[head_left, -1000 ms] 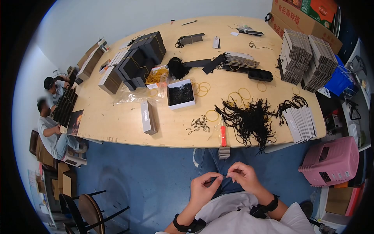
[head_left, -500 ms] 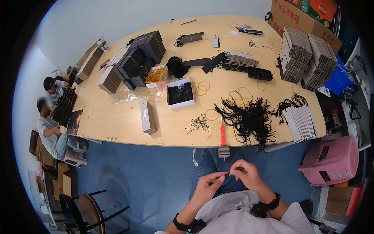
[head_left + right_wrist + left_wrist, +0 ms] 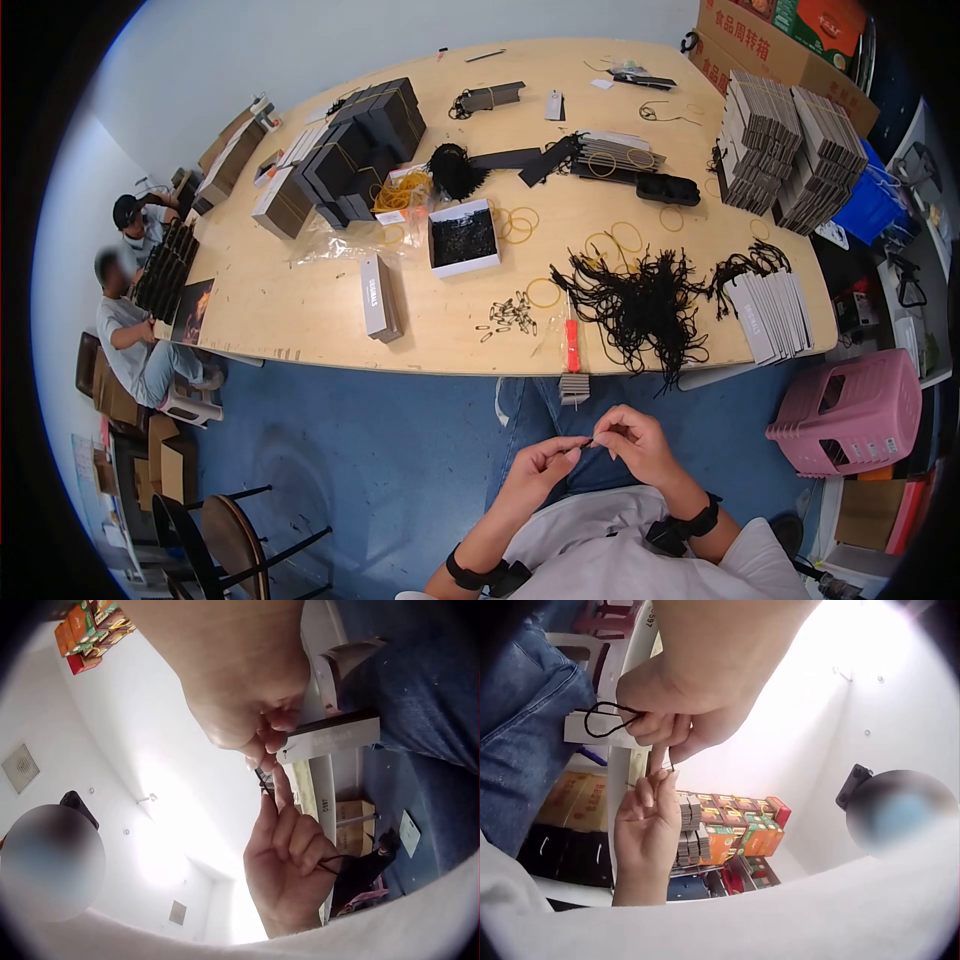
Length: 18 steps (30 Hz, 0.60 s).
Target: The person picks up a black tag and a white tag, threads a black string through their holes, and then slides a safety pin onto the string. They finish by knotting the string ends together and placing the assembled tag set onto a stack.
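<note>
Over the lap in the head view, the left hand (image 3: 538, 470) and right hand (image 3: 635, 448) meet fingertip to fingertip. The left hand (image 3: 289, 862) pinches a black cord (image 3: 261, 780) between thumb and forefinger; a loop of the cord (image 3: 591, 720) sticks out behind its curled fingers. The right hand (image 3: 649, 829) pinches a small thin, wire-like piece (image 3: 669, 766) at the cord's end; I cannot tell its exact kind. On the table edge beyond are small dark metal pins (image 3: 512, 315), a heap of black cords (image 3: 640, 310) and a red-handled tool (image 3: 573, 345).
A stack of grey cards (image 3: 575, 390) juts past the table's front edge. White tags with cords (image 3: 768, 318) lie at the right. Farther back stand an open white box (image 3: 466, 263), dark box stacks (image 3: 350, 160) and cardboard bundles (image 3: 760, 140). Two people sit at the left.
Both hands have shifted slightly up and to the right, and their fingertips have come closer together around the cord. Things on the table have stayed in place.
</note>
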Each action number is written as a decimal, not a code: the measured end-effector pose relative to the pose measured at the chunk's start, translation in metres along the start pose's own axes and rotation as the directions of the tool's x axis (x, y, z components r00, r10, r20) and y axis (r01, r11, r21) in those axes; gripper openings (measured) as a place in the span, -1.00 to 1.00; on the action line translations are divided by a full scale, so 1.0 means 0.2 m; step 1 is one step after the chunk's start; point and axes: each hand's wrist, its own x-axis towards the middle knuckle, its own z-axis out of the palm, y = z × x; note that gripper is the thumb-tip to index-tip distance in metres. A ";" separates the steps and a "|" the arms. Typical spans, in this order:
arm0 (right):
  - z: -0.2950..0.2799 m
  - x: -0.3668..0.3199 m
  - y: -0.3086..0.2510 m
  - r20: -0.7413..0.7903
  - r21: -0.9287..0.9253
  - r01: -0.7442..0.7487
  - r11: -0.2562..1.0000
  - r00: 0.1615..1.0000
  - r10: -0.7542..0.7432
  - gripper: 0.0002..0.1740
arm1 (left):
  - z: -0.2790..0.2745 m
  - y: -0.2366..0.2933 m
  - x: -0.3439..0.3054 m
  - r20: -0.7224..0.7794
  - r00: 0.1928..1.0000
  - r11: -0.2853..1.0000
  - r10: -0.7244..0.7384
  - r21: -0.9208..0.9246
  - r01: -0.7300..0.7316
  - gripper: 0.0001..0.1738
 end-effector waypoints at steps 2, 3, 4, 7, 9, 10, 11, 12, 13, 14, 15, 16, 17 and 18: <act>0.00 0.00 0.00 0.001 0.003 -0.001 1.000 1.000 0.001 -0.94 | -0.01 -0.01 0.00 0.002 1.000 1.000 -0.001 0.001 0.001 -0.70; 0.00 0.00 0.00 0.003 0.012 -0.008 1.000 1.000 0.008 -0.94 | -0.03 -0.03 0.01 0.019 1.000 1.000 -0.008 -0.001 0.008 -0.70; 0.00 0.00 0.00 0.005 0.021 -0.015 1.000 1.000 0.015 -0.94 | -0.04 -0.04 0.01 0.036 0.999 1.000 -0.015 -0.003 0.015 -0.69; 0.00 0.00 0.00 0.006 0.026 -0.021 0.999 1.000 0.021 -0.93 | -0.03 0.00 0.01 0.044 0.997 0.997 -0.063 -0.036 0.065 -0.68; 0.00 0.00 0.00 0.006 0.026 -0.023 0.999 1.000 0.023 -0.93 | -0.03 -0.01 0.02 0.054 0.995 0.994 -0.080 -0.074 0.084 -0.67; 0.00 0.00 0.00 0.005 0.027 -0.026 0.999 1.000 0.025 -0.93 | -0.03 -0.02 0.02 0.065 0.993 0.988 -0.097 -0.113 0.104 -0.66; 0.00 0.00 0.00 0.005 0.026 -0.026 0.999 1.000 0.026 -0.93 | -0.03 -0.02 0.02 0.065 0.993 0.988 -0.097 -0.113 0.104 -0.66; 0.00 0.00 0.00 0.004 0.032 -0.029 0.999 1.000 0.029 -0.93 | -0.02 -0.01 0.02 0.064 0.992 0.985 -0.111 -0.122 0.118 -0.66; -0.01 0.00 0.00 0.003 0.039 -0.032 0.999 0.999 0.032 -0.93 | -0.02 -0.01 0.02 0.063 0.990 0.983 -0.125 -0.130 0.132 -0.67; -0.01 0.00 0.00 0.004 0.038 -0.033 0.999 0.999 0.032 -0.93 | -0.03 -0.01 0.02 0.062 0.990 0.982 -0.125 -0.132 0.132 -0.67; -0.01 0.00 0.00 0.005 0.039 -0.032 0.999 0.999 0.032 -0.93 | -0.03 -0.02 0.02 0.070 0.989 0.981 -0.132 -0.137 0.141 -0.67; -0.01 0.00 0.01 0.006 0.041 -0.031 0.999 1.000 0.031 -0.93 | -0.04 -0.02 0.02 0.079 0.987 0.978 -0.140 -0.142 0.150 -0.67; -0.01 0.00 0.01 0.008 0.040 -0.031 0.999 1.000 0.030 -0.93 | -0.04 -0.02 0.02 0.078 0.987 0.979 -0.139 -0.142 0.149 -0.67; -0.01 0.00 0.01 0.005 0.039 -0.030 0.999 1.000 0.030 -0.92 | -0.04 -0.02 0.02 0.080 0.988 0.977 -0.133 -0.155 0.144 -0.68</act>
